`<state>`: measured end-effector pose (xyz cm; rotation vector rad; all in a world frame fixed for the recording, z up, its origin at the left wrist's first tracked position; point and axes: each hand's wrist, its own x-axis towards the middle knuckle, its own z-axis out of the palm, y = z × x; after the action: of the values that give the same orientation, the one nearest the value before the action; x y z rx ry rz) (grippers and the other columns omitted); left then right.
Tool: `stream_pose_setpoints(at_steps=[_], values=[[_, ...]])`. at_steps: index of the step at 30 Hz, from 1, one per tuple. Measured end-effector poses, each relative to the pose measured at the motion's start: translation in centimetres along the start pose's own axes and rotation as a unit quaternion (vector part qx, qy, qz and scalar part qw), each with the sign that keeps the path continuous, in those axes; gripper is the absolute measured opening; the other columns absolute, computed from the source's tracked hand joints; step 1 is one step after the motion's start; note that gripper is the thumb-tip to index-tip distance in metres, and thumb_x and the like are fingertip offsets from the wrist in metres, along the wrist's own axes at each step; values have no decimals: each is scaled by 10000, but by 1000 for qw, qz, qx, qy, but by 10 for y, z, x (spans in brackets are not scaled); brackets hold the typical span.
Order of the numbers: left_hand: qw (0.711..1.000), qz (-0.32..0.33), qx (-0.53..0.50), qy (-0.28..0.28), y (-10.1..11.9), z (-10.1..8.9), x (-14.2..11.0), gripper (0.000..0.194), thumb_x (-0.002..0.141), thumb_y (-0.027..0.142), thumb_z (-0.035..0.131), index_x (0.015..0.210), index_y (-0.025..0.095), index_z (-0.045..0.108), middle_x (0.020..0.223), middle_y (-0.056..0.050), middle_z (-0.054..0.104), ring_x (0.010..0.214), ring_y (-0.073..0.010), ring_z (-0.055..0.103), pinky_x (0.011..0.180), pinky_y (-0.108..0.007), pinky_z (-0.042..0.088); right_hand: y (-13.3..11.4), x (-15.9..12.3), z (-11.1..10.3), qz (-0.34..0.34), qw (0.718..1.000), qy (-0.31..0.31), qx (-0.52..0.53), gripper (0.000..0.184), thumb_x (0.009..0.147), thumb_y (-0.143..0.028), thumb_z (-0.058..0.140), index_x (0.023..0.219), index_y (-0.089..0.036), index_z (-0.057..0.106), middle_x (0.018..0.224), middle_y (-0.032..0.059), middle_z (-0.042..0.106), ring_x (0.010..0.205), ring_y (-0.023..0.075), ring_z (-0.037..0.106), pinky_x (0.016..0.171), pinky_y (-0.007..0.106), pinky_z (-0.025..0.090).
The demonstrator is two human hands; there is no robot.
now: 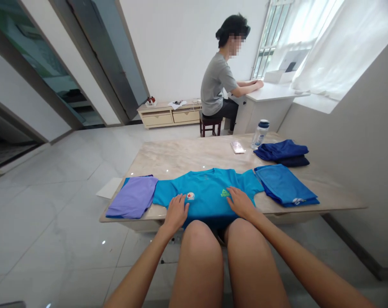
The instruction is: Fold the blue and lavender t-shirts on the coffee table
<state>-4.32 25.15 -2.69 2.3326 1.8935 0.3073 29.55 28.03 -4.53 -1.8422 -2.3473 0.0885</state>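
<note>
Head view, and here a blue T-shirt (210,201) is lying spread out across the near part of the tabletop (181,154), its collar pointing away from the wearer and its lower part reaching the near edge, close to the bare knees (198,235). The left hand (177,209) is resting on the shirt beside the round badge (190,196), its fingers lying fairly close together, thumb a little apart, pinching nothing that shows. Across the chest, the right hand (241,203) is touching the cloth by the green logo (225,192), its fingers slightly spread and likewise gripping no visible fold. That wide, two-sided contact is probably steadying the fabric and spreading light pressure, rather than bunching it. Both sleeves are opening outward, which is letting the front lie broad and fairly smooth, with shallow creases showing. Over on the left, a folded purple cloth (132,199) is sitting close by the sleeve; on the right, folded blue clothing (285,184) is lying just beyond the other one, with a dark blue bundle (282,150) behind it. Those piles are flanking the shirt, seemingly leaving the middle for it. Farther back, a water bottle (260,134) is standing upright, and another person (213,81) is sitting at a white desk (267,93).
</note>
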Motion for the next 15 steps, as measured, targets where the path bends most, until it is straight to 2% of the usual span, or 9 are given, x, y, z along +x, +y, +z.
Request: stream_pose_setpoints(at_steps=[3,6,10,15], values=[[999,-39,11,16,-6,26,17,537,1125,367,487,1583,118,616,1708,-209,536,1641,-368,442,1351,-567,368,3,0,34,42,999,35,1,603,1123,-383,433,1648,-112,555,1750,182,478,1634,357,436,1325,535,363],[998,-51,24,34,-17,41,30,600,1136,415,456,1684,184,530,1797,-163,416,1698,-386,331,1382,-610,289,8,3,51,70,995,74,-4,668,1149,-449,350,1711,-109,470,1807,160,383,1682,343,343,1365,564,275],[996,-54,38,53,-34,47,59,642,1136,479,442,1739,257,456,1843,-106,329,1722,-396,263,1395,-628,235,15,27,53,79,994,77,-4,702,1152,-497,312,1736,-130,440,1833,144,329,1699,357,292,1362,587,267],[996,-62,28,61,-51,51,117,705,1131,506,423,1760,190,393,1838,-136,337,1724,-360,270,1401,-590,232,20,84,50,114,992,55,5,709,1150,-506,321,1752,-145,417,1848,156,288,1707,391,260,1349,629,276]])
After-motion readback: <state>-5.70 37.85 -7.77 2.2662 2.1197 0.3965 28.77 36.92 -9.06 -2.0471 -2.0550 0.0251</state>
